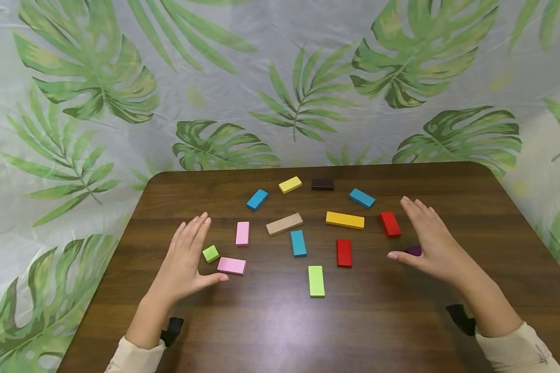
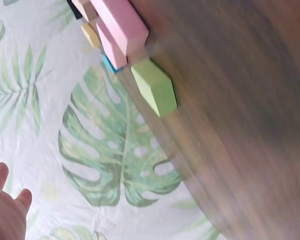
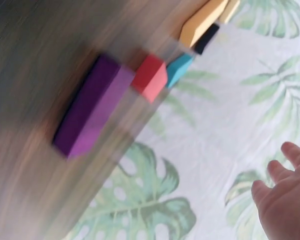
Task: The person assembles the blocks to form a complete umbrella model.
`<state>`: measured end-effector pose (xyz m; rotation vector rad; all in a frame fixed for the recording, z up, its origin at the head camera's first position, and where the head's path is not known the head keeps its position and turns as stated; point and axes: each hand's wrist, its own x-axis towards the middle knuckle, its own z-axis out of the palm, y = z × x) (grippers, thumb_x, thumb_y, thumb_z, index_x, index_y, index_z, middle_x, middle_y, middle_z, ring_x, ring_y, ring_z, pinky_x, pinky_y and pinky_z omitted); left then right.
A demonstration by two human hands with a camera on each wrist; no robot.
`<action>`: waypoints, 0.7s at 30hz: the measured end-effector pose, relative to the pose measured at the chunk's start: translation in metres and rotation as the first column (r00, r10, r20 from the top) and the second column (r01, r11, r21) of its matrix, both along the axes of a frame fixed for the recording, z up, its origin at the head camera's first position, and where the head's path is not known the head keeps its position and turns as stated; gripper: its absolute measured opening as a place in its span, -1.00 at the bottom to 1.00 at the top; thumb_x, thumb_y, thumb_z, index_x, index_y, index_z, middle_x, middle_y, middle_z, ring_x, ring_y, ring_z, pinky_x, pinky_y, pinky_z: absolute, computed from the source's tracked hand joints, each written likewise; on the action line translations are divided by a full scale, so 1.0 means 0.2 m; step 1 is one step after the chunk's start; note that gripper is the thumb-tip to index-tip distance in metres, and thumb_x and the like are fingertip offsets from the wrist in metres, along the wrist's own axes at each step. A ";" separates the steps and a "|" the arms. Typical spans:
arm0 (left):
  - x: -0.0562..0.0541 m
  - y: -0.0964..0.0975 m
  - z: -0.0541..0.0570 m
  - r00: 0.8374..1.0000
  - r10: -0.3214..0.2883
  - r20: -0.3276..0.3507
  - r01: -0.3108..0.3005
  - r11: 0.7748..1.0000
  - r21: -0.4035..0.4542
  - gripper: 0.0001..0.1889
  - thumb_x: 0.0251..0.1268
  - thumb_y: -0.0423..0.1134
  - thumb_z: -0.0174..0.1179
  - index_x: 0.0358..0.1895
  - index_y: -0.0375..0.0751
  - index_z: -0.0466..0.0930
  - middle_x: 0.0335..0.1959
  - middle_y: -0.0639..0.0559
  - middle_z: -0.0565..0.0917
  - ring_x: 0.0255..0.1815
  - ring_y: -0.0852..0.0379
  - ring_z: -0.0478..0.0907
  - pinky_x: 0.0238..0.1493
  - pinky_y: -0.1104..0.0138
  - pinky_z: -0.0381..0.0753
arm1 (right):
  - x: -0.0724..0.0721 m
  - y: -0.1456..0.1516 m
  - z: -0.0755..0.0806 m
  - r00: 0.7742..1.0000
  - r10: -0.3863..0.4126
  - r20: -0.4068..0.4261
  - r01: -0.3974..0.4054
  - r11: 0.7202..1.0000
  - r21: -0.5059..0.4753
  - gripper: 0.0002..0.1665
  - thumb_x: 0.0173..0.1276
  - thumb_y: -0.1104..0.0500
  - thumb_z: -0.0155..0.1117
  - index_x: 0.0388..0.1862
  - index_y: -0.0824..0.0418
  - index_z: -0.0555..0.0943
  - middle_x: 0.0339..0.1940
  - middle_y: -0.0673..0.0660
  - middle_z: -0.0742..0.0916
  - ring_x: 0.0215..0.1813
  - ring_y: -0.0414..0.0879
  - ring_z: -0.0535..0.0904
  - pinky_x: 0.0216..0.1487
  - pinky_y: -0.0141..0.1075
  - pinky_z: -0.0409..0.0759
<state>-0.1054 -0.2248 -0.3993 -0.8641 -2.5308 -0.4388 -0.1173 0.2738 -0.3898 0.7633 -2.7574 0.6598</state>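
My left hand (image 1: 185, 261) hovers over the left part of the table, fingers extended and thumb spread, holding nothing. Beside it lie a small green block (image 1: 211, 253) and a pink block (image 1: 231, 266), with a second pink block (image 1: 242, 233) farther off. On the right, my right hand (image 1: 431, 243) is held above the table with straight fingers and thumb apart, nothing in it. A purple block (image 3: 92, 107) lies under that hand, mostly hidden by it in the head view. Just left of the right fingertips is a red block (image 1: 390, 224).
Between the hands lie a tan block (image 1: 284, 224), an orange block (image 1: 345, 220), a red block (image 1: 344, 253), a blue block (image 1: 298, 243) and a long green block (image 1: 316, 281). Farther back are a yellow block (image 1: 290, 185), a dark block (image 1: 323, 184) and two more blue ones. Leaf-patterned cloth (image 1: 308, 77) hangs behind the table.
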 end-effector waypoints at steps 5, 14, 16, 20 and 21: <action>0.02 0.05 -0.03 0.999 -0.027 0.041 0.026 0.999 0.026 0.19 -0.18 0.51 0.02 0.37 -0.36 -0.09 0.38 -0.14 0.01 0.36 -0.05 -0.04 0.29 0.04 -0.12 | -0.02 -0.08 -0.03 0.998 0.043 0.034 -0.041 0.998 -0.051 0.30 -0.12 -0.07 0.48 0.44 0.20 -0.12 0.38 0.27 0.13 0.39 0.16 -0.11 0.33 -0.05 -0.19; 0.06 0.16 -0.07 0.987 -0.063 0.147 0.044 0.990 0.130 0.25 -0.28 0.43 0.19 0.39 -0.30 -0.18 0.38 -0.14 -0.01 0.34 -0.10 -0.03 0.30 0.09 -0.09 | -0.02 -0.18 -0.09 0.982 0.062 0.181 -0.034 0.987 -0.157 0.31 -0.11 -0.10 0.46 0.45 0.11 -0.17 0.39 0.24 0.10 0.37 0.22 -0.05 0.17 0.20 0.07; 0.07 0.19 -0.07 0.981 -0.067 0.180 0.037 0.985 0.166 0.29 -0.38 0.33 0.34 0.40 -0.28 -0.18 0.38 -0.13 0.00 0.34 -0.10 -0.03 0.27 0.06 -0.03 | -0.02 -0.20 -0.11 0.976 0.062 0.207 -0.025 0.984 -0.174 0.32 -0.12 -0.12 0.46 0.45 0.12 -0.16 0.40 0.23 0.09 0.36 0.23 -0.02 0.15 0.21 0.09; 0.09 0.24 -0.09 0.966 -0.088 0.243 0.032 0.974 0.225 0.34 -0.50 0.15 0.49 0.40 -0.25 -0.20 0.38 -0.13 -0.02 0.36 -0.06 -0.06 0.22 -0.02 0.07 | -0.03 -0.22 -0.14 0.965 0.062 0.256 -0.009 0.979 -0.205 0.33 -0.14 -0.13 0.47 0.44 0.13 -0.16 0.40 0.22 0.08 0.35 0.24 0.00 0.13 0.22 0.12; 0.09 0.25 -0.10 0.961 -0.093 0.260 0.029 0.970 0.240 0.35 -0.51 0.14 0.50 0.41 -0.24 -0.21 0.38 -0.13 -0.02 0.36 -0.04 -0.06 0.21 -0.03 0.09 | -0.03 -0.22 -0.15 0.962 0.061 0.265 -0.005 0.978 -0.208 0.33 -0.14 -0.12 0.47 0.44 0.13 -0.16 0.40 0.22 0.08 0.35 0.24 0.00 0.13 0.21 0.13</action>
